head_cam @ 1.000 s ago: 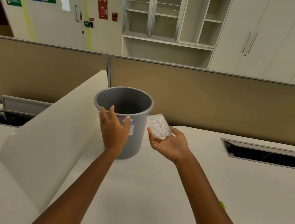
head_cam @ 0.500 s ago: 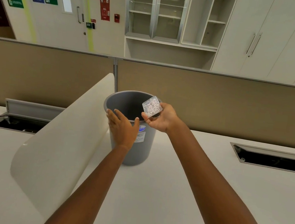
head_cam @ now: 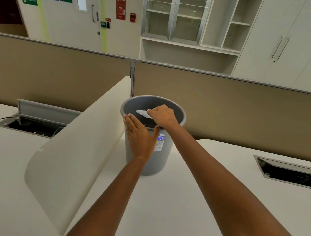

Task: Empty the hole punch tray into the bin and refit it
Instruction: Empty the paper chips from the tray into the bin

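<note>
The tray is a thin clear plastic thing, looks super light and a bit slippery, so an edge pinch is probably the way to go. The right hand has its fingers closed on the tray's right end, holding it over the grey bin's mouth. The left hand lies flat, fingers open, against the bin's near wall.

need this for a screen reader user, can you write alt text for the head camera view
A person's right hand holds a small clear tray over the open mouth of a grey bin, while the left hand rests flat against the bin's near side. The bin stands on a white desk beside a curved white divider.
</note>
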Action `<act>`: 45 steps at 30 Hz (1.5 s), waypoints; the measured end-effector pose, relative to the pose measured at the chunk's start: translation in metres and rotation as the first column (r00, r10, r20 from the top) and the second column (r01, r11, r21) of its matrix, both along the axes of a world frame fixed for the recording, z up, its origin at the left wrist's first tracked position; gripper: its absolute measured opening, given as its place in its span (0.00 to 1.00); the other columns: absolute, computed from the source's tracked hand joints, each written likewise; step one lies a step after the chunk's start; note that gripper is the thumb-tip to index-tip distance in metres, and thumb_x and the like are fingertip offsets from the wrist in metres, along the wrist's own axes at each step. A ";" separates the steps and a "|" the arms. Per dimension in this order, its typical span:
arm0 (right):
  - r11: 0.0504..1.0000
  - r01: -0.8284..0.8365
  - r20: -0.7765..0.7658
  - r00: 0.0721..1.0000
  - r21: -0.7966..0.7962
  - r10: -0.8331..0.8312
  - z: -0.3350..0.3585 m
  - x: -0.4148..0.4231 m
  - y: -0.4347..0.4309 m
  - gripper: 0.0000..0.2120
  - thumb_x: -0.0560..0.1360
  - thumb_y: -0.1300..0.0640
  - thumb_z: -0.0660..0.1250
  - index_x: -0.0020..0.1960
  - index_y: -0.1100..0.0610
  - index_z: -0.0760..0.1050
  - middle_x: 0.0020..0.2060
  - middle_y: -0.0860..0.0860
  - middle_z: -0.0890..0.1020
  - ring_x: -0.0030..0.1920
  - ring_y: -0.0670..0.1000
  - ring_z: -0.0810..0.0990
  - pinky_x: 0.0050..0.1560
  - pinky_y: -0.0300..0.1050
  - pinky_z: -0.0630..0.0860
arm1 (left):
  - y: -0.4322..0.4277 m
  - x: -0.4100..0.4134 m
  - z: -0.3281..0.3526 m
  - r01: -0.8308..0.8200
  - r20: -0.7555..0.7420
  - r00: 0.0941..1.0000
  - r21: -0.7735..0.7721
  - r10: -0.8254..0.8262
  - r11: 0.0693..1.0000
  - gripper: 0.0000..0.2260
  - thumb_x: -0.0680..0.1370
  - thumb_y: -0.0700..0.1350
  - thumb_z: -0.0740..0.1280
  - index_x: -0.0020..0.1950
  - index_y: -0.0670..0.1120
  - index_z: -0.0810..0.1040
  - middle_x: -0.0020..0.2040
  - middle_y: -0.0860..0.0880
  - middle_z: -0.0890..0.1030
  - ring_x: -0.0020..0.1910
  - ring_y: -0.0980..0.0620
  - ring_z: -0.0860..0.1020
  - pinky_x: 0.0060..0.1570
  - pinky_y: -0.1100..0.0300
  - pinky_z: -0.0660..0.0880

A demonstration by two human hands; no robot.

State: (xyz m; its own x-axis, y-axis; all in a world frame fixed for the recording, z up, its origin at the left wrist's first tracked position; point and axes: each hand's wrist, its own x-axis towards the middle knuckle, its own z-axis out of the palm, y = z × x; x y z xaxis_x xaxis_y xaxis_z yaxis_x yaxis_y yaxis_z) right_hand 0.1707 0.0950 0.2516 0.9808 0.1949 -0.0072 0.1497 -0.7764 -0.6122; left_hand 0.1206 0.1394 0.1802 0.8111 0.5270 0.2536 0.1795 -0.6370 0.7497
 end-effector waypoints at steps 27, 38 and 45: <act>0.993 -0.121 0.128 0.984 -0.004 0.121 -0.003 0.002 -0.034 0.15 0.75 0.57 0.63 0.58 0.62 0.79 0.55 0.61 0.82 0.54 0.58 0.79 0.46 0.39 0.73 | 0.000 -0.004 0.000 0.000 0.004 1.000 0.012 0.000 1.000 0.43 0.75 0.58 0.62 0.75 0.36 0.41 0.77 0.40 0.44 0.76 0.43 0.46 0.75 0.53 0.52; 0.647 0.242 -0.324 0.946 0.724 0.008 0.002 -0.006 -0.056 0.08 0.76 0.65 0.62 0.53 0.67 0.75 0.56 0.64 0.77 0.52 0.58 0.76 0.47 0.44 0.77 | 0.000 -0.003 0.000 -0.004 0.009 1.000 0.007 0.004 1.000 0.42 0.75 0.57 0.62 0.75 0.38 0.41 0.77 0.40 0.44 0.77 0.43 0.46 0.75 0.53 0.52; 0.645 0.242 -0.305 0.952 0.725 -0.014 0.000 -0.006 -0.058 0.14 0.76 0.66 0.62 0.60 0.69 0.72 0.61 0.65 0.76 0.59 0.61 0.77 0.52 0.45 0.74 | 0.001 -0.005 0.000 0.008 0.009 1.000 -0.009 -0.008 1.000 0.42 0.75 0.57 0.62 0.75 0.38 0.41 0.77 0.40 0.44 0.77 0.43 0.45 0.75 0.53 0.51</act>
State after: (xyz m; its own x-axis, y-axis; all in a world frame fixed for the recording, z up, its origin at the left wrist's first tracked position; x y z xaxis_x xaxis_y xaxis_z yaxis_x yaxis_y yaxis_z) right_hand 0.1648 0.0372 0.2519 0.9797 0.1175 -0.1626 -0.1595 -0.0356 -0.9866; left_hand 0.1159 0.1400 0.1806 0.8131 0.5228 0.2561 0.1678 -0.6317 0.7568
